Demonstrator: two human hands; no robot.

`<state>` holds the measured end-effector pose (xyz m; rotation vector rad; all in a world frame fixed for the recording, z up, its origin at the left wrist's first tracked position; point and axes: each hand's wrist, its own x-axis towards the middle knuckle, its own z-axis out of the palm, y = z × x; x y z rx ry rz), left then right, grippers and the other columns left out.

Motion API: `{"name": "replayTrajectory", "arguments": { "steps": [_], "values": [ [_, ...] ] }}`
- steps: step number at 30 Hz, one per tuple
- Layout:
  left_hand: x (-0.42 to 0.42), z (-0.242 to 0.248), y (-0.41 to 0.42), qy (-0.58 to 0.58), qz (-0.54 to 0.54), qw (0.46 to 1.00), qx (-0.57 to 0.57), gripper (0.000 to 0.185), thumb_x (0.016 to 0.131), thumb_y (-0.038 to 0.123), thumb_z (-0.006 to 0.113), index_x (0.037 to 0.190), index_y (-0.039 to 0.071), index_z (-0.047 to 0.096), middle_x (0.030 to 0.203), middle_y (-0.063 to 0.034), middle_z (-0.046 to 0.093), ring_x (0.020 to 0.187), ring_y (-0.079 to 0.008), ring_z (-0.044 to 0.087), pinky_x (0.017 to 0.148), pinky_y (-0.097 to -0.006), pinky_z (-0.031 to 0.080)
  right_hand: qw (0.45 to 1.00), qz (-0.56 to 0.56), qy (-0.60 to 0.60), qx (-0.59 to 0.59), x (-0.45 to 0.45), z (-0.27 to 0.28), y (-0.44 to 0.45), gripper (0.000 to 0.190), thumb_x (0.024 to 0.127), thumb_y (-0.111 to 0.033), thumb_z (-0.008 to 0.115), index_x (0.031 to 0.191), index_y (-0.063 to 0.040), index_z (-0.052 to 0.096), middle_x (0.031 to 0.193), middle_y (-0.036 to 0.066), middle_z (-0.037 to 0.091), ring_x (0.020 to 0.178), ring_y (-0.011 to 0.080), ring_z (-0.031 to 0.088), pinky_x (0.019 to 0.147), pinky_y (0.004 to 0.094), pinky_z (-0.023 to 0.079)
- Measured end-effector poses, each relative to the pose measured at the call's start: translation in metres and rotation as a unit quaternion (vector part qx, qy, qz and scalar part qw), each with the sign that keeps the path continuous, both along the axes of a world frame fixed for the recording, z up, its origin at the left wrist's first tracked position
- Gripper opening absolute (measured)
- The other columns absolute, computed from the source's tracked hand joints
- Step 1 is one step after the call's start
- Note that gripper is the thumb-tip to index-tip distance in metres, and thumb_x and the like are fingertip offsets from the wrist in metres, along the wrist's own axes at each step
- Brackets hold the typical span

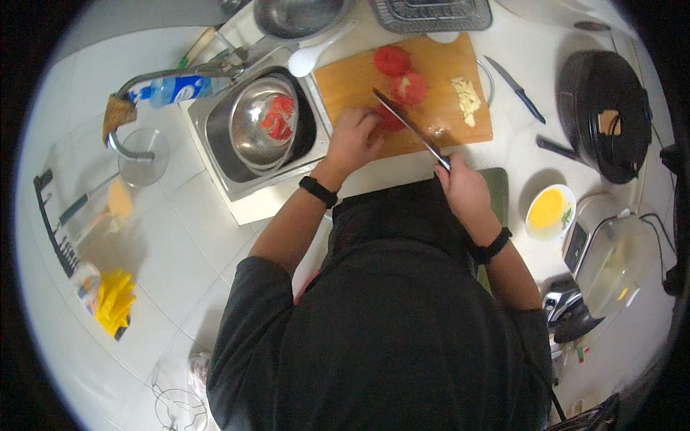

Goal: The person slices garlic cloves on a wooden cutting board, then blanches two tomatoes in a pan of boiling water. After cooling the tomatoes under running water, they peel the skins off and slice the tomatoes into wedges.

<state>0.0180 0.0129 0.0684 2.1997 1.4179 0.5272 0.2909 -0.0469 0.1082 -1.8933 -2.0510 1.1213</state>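
Observation:
My right hand (468, 189) grips the handle of a kitchen knife (409, 125), its long blade slanting up and left across the wooden cutting board (345, 81). Just left of the blade, the curled fingers of my left hand (356, 139) hold a red tomato piece (392, 119), partly hidden by fingers and blade. Two more tomato pieces, one red (392, 60) and one with its cut face showing (409, 89), lie further up the board. Sliced pale garlic (467, 102) is heaped at the board's right side.
In the sink (213, 121) at left sits a metal bowl (249, 126) with red tomato scraps (278, 118). A white spoon (303, 62) lies between sink and board. At right are a small knife (516, 90), a bowl of yellow liquid (547, 207) and a black lidded cooker (598, 113).

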Motion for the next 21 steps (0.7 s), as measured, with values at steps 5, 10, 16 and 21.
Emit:
{"name": "replayTrajectory", "arguments": {
  "steps": [5,10,16,21],
  "values": [
    [-0.018,0.011,-0.011,-0.025,0.043,0.999,-0.011,0.033,0.077,0.011,0.076,0.108,0.006,0.067,0.109,-0.0159,0.065,0.102,-0.0383,0.061,0.088,-0.0460,0.051,1.000,0.004,-0.004,-0.007,0.008,0.006,-0.002,0.030,0.101,-0.031,0.062,0.100,-0.002,0.055,0.081,0.026,0.067,0.078,0.0479,0.067,0.065,0.0555,0.052],
    [-0.114,0.008,-0.029,0.009,0.267,0.963,0.031,0.028,0.084,0.017,0.073,0.108,0.003,0.067,0.107,-0.0184,0.066,0.101,-0.0378,0.063,0.088,-0.0468,0.052,1.000,-0.004,0.006,-0.017,0.012,0.018,0.001,0.027,0.102,-0.028,0.060,0.104,-0.001,0.058,0.087,0.028,0.068,0.082,0.0499,0.066,0.068,0.0553,0.051],
    [-0.300,-0.032,-0.050,0.255,0.637,0.720,-0.107,0.053,0.079,0.037,0.079,0.112,-0.004,0.069,0.109,-0.0227,0.071,0.105,-0.0372,0.069,0.092,-0.0444,0.055,0.999,-0.007,-0.034,-0.008,0.005,0.024,0.008,0.026,0.102,-0.026,0.058,0.107,-0.001,0.060,0.089,0.027,0.069,0.084,0.0492,0.066,0.070,0.0549,0.052],
    [-0.351,-0.073,-0.054,0.088,0.575,0.791,-0.191,0.058,0.077,0.039,0.081,0.118,0.000,0.071,0.112,-0.0247,0.073,0.108,-0.0353,0.071,0.095,-0.0416,0.055,0.999,0.000,-0.035,0.019,0.003,0.030,0.008,0.026,0.102,-0.024,0.057,0.111,0.000,0.060,0.090,0.027,0.069,0.084,0.0486,0.067,0.070,0.0535,0.052]
  ]
}}
